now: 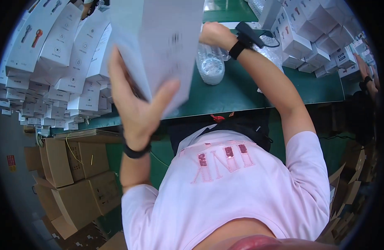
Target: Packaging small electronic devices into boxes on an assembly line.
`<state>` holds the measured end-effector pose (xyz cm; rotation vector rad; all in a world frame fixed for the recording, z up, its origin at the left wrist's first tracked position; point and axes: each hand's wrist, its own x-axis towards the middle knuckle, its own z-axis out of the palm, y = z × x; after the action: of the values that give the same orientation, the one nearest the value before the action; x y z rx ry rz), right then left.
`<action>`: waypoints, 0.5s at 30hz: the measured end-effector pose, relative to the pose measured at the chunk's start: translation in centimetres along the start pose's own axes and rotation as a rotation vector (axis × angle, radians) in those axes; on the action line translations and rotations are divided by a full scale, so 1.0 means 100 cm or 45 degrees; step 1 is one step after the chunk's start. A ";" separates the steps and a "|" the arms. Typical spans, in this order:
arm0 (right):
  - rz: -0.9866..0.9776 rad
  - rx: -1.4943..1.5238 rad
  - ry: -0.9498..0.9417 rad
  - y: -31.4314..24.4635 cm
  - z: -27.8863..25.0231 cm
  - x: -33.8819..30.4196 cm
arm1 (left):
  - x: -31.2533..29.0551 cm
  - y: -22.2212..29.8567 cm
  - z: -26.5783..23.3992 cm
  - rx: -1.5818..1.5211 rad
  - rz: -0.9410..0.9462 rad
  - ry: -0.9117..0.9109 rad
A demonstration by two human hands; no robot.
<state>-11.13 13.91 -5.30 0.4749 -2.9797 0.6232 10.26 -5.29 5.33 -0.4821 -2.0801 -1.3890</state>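
Observation:
My left hand grips a tall white carton from below. Its thumb lies on the face towards me, and its fingers run up the left side. The carton is tilted above the green table, slightly blurred. Beyond the carton's right edge, my right hand is curled closed. Its fingertips are turned away, so what they hold, if anything, is hidden. Just below that hand, a bubble-wrapped item lies on the table. More bubble wrap sits under and beyond my right forearm.
White cartons are stacked high along the left of the green table. Another stack of cartons stands at the right. Brown cardboard boxes are piled below at the left. Another person's hand shows at the far right.

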 end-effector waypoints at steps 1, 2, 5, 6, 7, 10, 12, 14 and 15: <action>-0.062 -0.137 -0.121 -0.013 -0.004 -0.008 | -0.022 -0.009 -0.001 -0.195 -0.118 0.046; -0.058 -0.092 -0.103 -0.006 0.003 -0.005 | -0.040 -0.013 0.001 -0.299 -0.206 0.071; 0.063 0.308 -0.298 0.007 -0.022 -0.011 | -0.076 -0.023 -0.002 -0.434 -0.376 0.124; 0.126 0.567 -0.347 0.020 -0.034 -0.015 | -0.081 -0.026 0.001 -0.473 -0.444 0.120; 0.020 0.736 -0.202 0.017 -0.049 -0.031 | -0.083 -0.026 0.003 -0.475 -0.472 0.109; -0.148 1.012 0.138 0.026 -0.088 -0.080 | -0.088 -0.037 0.020 -0.522 -0.328 -0.012; -0.046 1.025 0.295 0.032 -0.103 -0.099 | -0.091 -0.054 0.034 -0.516 -0.238 -0.048; 0.105 1.061 0.274 0.046 -0.121 -0.113 | -0.096 -0.064 0.052 -0.436 -0.131 0.033; 0.068 1.197 0.353 0.047 -0.123 -0.120 | -0.099 -0.068 0.061 -0.441 -0.108 0.053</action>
<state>-1.26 26.40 2.75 0.2923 -2.2757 1.9015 12.17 -2.09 -7.68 -0.5026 -1.8509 -1.8058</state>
